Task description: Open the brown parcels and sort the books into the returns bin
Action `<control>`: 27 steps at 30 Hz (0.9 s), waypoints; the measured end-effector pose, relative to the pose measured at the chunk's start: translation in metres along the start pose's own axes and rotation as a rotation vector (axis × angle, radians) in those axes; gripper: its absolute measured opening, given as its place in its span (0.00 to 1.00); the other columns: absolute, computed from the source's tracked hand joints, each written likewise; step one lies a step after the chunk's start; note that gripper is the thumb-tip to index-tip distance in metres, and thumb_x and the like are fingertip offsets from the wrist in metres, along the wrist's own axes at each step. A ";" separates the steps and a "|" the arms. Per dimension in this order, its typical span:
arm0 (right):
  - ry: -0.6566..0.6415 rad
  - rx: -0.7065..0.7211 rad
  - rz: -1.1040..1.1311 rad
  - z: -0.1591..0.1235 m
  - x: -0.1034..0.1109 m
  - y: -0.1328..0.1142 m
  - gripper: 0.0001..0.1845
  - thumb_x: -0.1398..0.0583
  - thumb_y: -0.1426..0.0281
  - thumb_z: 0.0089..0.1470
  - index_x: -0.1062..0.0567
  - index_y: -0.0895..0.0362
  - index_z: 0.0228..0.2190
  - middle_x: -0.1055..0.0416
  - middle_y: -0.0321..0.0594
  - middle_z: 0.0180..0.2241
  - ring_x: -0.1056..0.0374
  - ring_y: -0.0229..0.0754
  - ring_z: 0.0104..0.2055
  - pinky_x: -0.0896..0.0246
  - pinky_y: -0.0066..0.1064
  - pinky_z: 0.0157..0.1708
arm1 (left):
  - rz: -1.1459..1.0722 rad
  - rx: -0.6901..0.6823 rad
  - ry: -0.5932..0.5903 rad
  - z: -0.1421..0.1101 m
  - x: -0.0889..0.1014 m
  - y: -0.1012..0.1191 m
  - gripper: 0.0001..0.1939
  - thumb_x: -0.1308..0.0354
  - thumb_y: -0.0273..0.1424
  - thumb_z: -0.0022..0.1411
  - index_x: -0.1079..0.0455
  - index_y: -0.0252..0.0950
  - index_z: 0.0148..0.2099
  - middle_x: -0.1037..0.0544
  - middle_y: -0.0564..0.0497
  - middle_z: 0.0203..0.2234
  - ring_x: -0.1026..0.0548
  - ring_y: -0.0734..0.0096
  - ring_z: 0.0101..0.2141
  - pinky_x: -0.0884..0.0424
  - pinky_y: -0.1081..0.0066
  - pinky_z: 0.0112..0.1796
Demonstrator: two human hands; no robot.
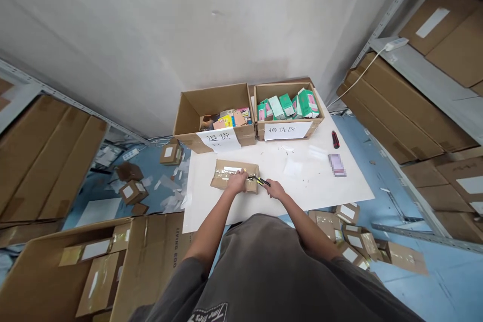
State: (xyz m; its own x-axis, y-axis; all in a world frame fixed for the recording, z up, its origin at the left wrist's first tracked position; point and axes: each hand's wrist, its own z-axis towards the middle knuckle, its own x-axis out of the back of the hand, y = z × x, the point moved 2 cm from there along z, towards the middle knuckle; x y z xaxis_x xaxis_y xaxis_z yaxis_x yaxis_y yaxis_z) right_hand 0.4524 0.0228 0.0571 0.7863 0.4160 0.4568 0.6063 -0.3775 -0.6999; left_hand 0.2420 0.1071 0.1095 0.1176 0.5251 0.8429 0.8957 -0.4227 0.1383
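A small taped cardboard box (222,177) lies on the white table in front of me, with a pale label and clear tape across its top. My left hand (237,181) rests on the top of this box and holds it, fingers bent. In my right hand (275,189) is a black and yellow utility knife (261,180), its front end at the right part of the box by the tape. The exact position of the blade is too small to make out.
Behind stand two open cartons with handwritten signs: a left carton (188,139) of mixed packets and a right carton (260,133) of green boxes. A red-black tool (335,139) and a blurred purple item (337,165) lie right. Parcels fill a large carton (151,241) lower left.
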 end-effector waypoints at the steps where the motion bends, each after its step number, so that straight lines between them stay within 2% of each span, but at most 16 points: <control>1: -0.020 -0.015 -0.023 0.000 0.005 -0.001 0.15 0.47 0.55 0.70 0.29 0.52 0.39 0.27 0.29 0.24 0.33 0.33 0.17 0.43 0.22 0.24 | 0.004 0.001 -0.005 0.000 0.000 0.001 0.41 0.21 0.33 0.40 0.30 0.42 0.57 0.38 0.38 0.69 0.35 0.41 0.65 0.33 0.53 0.59; 6: -0.120 -0.031 -0.211 0.013 0.030 -0.018 0.23 0.47 0.48 0.69 0.26 0.54 0.37 0.29 0.31 0.22 0.35 0.34 0.16 0.44 0.25 0.24 | 0.037 0.006 -0.020 0.000 0.002 0.004 0.41 0.21 0.33 0.39 0.31 0.42 0.57 0.37 0.38 0.69 0.34 0.42 0.64 0.35 0.53 0.60; 10: -0.154 -0.037 -0.288 0.020 0.038 -0.026 0.29 0.48 0.44 0.67 0.25 0.55 0.34 0.29 0.34 0.21 0.35 0.36 0.16 0.44 0.27 0.24 | 0.045 0.009 -0.032 0.003 0.002 0.005 0.42 0.20 0.32 0.38 0.31 0.41 0.56 0.34 0.38 0.67 0.33 0.43 0.63 0.34 0.54 0.58; 14: -0.198 -0.055 -0.234 0.022 0.037 -0.025 0.29 0.46 0.44 0.66 0.24 0.56 0.34 0.30 0.35 0.18 0.36 0.37 0.16 0.44 0.28 0.24 | 0.037 0.005 -0.036 0.004 0.002 0.005 0.44 0.20 0.33 0.36 0.31 0.41 0.56 0.33 0.38 0.66 0.29 0.44 0.60 0.33 0.55 0.58; 18: -0.182 -0.045 -0.133 0.025 0.034 -0.022 0.29 0.45 0.44 0.65 0.24 0.56 0.32 0.32 0.34 0.16 0.38 0.38 0.15 0.44 0.28 0.23 | 0.026 -0.001 -0.032 0.004 0.002 0.003 0.43 0.20 0.33 0.37 0.31 0.41 0.56 0.32 0.38 0.66 0.29 0.43 0.60 0.33 0.55 0.57; 21: -0.233 -0.045 -0.088 0.025 0.031 -0.020 0.28 0.40 0.43 0.61 0.24 0.56 0.29 0.33 0.33 0.14 0.39 0.37 0.14 0.45 0.28 0.22 | 0.017 0.001 -0.028 0.005 0.003 0.002 0.41 0.20 0.33 0.37 0.30 0.42 0.55 0.33 0.39 0.66 0.31 0.42 0.62 0.33 0.56 0.57; 23: -0.261 -0.050 -0.104 0.023 0.027 -0.020 0.28 0.37 0.42 0.57 0.25 0.55 0.28 0.33 0.32 0.14 0.39 0.37 0.14 0.44 0.28 0.22 | 0.010 0.005 -0.018 0.005 0.003 0.002 0.39 0.21 0.34 0.40 0.30 0.41 0.55 0.31 0.38 0.64 0.29 0.43 0.60 0.31 0.56 0.56; 25: -0.236 -0.051 -0.129 0.017 0.022 -0.019 0.28 0.38 0.42 0.58 0.25 0.55 0.28 0.34 0.31 0.13 0.37 0.38 0.14 0.44 0.28 0.23 | 0.004 0.002 -0.008 0.003 0.002 0.002 0.39 0.21 0.35 0.41 0.31 0.41 0.56 0.31 0.38 0.65 0.27 0.45 0.59 0.30 0.57 0.55; 27: -0.187 -0.058 -0.128 0.007 0.018 -0.015 0.28 0.41 0.42 0.61 0.25 0.55 0.30 0.34 0.31 0.13 0.36 0.38 0.14 0.43 0.27 0.23 | 0.000 -0.012 -0.003 -0.001 0.000 0.002 0.42 0.20 0.33 0.39 0.31 0.42 0.57 0.35 0.39 0.68 0.30 0.44 0.62 0.31 0.57 0.56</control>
State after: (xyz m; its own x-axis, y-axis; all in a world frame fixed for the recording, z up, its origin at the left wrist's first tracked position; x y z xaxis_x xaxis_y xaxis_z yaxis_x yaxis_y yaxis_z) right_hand 0.4569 0.0417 0.0718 0.6704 0.6076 0.4259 0.7094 -0.3566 -0.6079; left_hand 0.2435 0.1056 0.1097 0.1191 0.5275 0.8412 0.8904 -0.4316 0.1445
